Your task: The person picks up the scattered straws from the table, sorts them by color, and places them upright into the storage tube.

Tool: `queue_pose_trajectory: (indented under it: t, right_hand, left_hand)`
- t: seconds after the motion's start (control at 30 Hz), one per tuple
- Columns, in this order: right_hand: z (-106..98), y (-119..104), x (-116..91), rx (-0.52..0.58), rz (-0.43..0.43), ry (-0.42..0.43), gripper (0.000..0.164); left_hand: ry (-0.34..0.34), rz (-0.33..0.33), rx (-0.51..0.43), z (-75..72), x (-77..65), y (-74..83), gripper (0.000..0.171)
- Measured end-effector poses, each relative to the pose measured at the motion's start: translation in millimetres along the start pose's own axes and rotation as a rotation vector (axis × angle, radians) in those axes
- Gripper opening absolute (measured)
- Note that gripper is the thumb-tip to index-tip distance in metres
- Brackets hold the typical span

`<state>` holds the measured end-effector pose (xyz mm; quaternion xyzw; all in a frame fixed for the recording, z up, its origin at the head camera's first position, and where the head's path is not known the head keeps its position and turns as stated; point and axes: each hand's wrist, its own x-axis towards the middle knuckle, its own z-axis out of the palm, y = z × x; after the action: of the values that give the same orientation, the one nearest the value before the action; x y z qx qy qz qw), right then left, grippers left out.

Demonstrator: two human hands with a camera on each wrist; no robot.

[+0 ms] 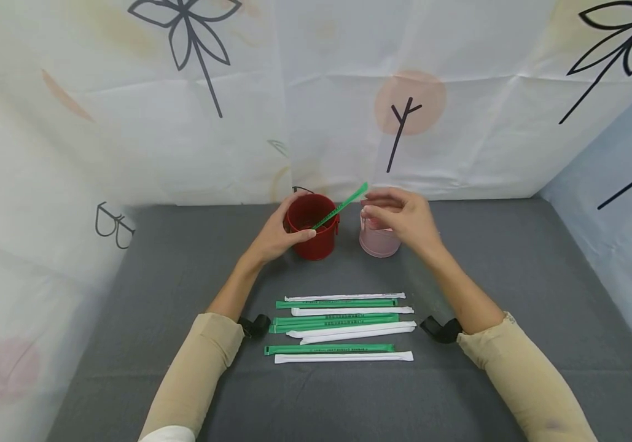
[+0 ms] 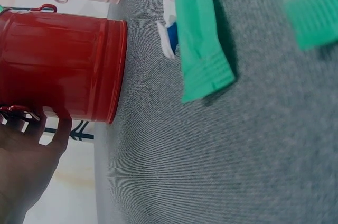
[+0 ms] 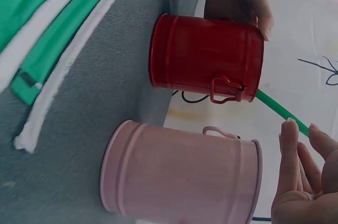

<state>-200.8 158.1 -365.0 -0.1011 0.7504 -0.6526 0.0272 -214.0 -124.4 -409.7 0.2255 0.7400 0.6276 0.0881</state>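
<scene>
My left hand (image 1: pixel 279 236) grips the small red bucket (image 2: pixel 55 65) from its left side, thumb at the rim and fingers around the back. A green paper-wrapped straw (image 1: pixel 343 204) leans in that bucket, its upper end slanting up to the right. My right hand (image 1: pixel 401 218) is above the small pink bucket (image 1: pixel 379 242), fingers bent loosely, thumb and fingertips apart. In the right wrist view its fingertips (image 3: pixel 289 129) overlap the green straw's upper end, while in the head view they lie a little below and right of it.
Several green-wrapped straws (image 1: pixel 340 348) and white-wrapped straws (image 1: pixel 343 357) lie in a row across the grey tabletop (image 1: pixel 210 380), in front of the buckets. A white patterned cloth (image 1: pixel 327 123) hangs right behind the buckets and along the sides.
</scene>
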Motion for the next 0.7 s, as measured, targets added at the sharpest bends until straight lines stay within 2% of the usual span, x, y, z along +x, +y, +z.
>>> queue_pose_trajectory:
  t: [0.17, 0.5, 0.7]
  right_hand:
    - [-6, 1, -10, 0.012, -0.066, 0.000, 0.034]
    - [-15, 5, -37, -0.130, -0.087, -0.033, 0.030]
    - [-19, 16, -53, -0.155, -0.102, -0.065, 0.028]
  left_hand:
    - [0.002, 0.003, -0.011, 0.5, 0.1, -1.6, 0.077]
    - [0.002, 0.010, -0.026, 0.5, -1.1, -4.6, 0.077]
    - [0.001, 0.017, -0.037, 0.6, -0.2, -4.7, 0.078]
